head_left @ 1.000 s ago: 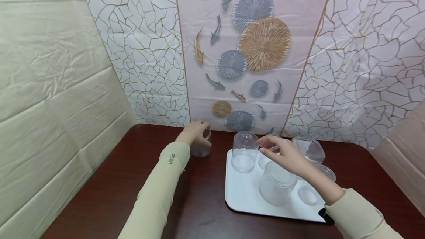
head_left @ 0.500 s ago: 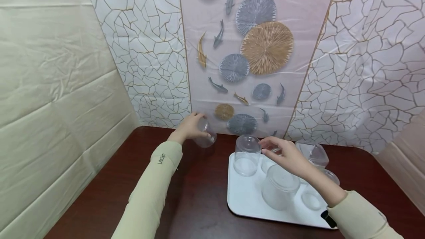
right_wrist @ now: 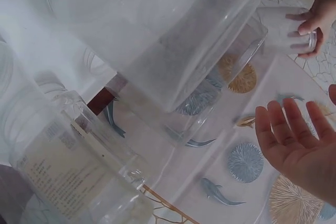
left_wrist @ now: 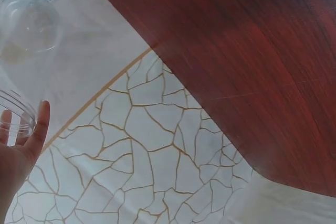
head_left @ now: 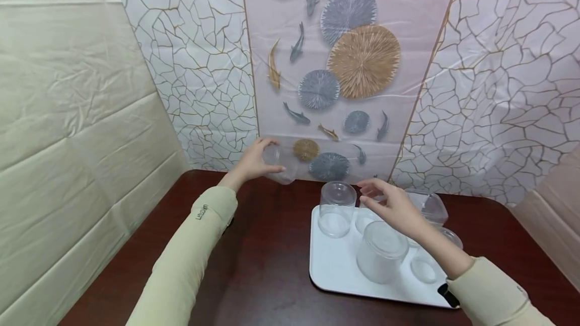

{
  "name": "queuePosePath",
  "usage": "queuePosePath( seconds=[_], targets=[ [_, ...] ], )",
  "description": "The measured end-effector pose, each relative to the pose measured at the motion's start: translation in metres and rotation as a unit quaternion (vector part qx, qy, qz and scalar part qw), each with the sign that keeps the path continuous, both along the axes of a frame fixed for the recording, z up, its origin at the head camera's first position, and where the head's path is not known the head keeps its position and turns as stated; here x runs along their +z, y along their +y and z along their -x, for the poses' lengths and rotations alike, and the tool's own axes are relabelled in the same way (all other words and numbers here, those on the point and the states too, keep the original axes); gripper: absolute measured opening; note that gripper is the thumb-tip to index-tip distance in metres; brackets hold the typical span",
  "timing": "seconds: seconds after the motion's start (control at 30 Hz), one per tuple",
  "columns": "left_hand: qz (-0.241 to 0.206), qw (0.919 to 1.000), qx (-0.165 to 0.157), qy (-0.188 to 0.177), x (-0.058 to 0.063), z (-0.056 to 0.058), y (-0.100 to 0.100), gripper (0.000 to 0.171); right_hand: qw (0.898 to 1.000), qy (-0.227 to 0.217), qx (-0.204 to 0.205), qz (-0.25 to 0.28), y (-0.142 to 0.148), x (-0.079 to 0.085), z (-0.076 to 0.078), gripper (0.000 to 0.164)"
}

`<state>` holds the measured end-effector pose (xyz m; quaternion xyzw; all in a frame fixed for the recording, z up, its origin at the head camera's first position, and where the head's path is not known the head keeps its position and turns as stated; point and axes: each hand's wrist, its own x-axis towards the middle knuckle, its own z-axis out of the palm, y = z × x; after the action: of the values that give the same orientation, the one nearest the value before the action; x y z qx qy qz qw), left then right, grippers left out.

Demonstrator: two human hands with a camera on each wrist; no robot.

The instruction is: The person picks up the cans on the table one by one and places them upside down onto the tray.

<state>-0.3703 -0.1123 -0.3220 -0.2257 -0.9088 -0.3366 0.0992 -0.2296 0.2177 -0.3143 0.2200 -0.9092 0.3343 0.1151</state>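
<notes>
Lifted off the dark red table, a clear plastic jar point(head_left: 286, 170) hangs tilted near the back edge. My left hand point(head_left: 251, 161) grips its neck end, thumb and fingers curled round it. In the left wrist view only part of this hand point(left_wrist: 22, 153) and the see-through jar point(left_wrist: 32, 30) show. My right hand point(head_left: 395, 206) hovers over the white tray point(head_left: 331, 271) with loosely bent fingers and nothing between them. Below and beside it stand a tall clear jar point(head_left: 337, 209) and a wider, cloudy clear jar point(head_left: 382, 253).
Behind the right hand, partly hidden, sits a clear square container point(head_left: 428, 206). A labelled clear container point(right_wrist: 63, 166) shows in the right wrist view. The tray lies on the right part of the table point(head_left: 267, 265). A patterned cloth wall point(head_left: 208, 64) stands directly behind the table.
My left hand has raised the clear jar from the table and moved slightly left, tilting the jar. My right hand has shifted a little away from the tall jar on the tray.
</notes>
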Motion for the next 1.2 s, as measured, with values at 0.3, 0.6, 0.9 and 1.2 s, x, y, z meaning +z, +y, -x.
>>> queuePosePath(
  seconds=[0.3, 0.6, 0.9, 1.2],
  targets=[
    [-0.083, 0.9965, -0.008, -0.009, 0.014, -0.007, 0.000, 0.068, 0.998, -0.031, -0.013, 0.059, 0.009, 0.000, 0.003, 0.032],
    [-0.102, 0.9948, -0.004, -0.004, 0.020, -0.014, -0.004, 0.067, 0.980, -0.128, -0.019, 0.149, 0.014, 0.001, 0.005, 0.042],
    [-0.153, 0.9879, -0.021, -0.012, 0.020, -0.025, -0.004, 0.066, 0.967, -0.162, -0.014, 0.196, 0.012, 0.005, 0.001, 0.046],
    [-0.204, 0.9782, -0.035, -0.019, 0.025, -0.036, 0.000, 0.063, 0.966, -0.167, 0.005, 0.199, 0.009, 0.009, 0.000, 0.050]
  ],
)
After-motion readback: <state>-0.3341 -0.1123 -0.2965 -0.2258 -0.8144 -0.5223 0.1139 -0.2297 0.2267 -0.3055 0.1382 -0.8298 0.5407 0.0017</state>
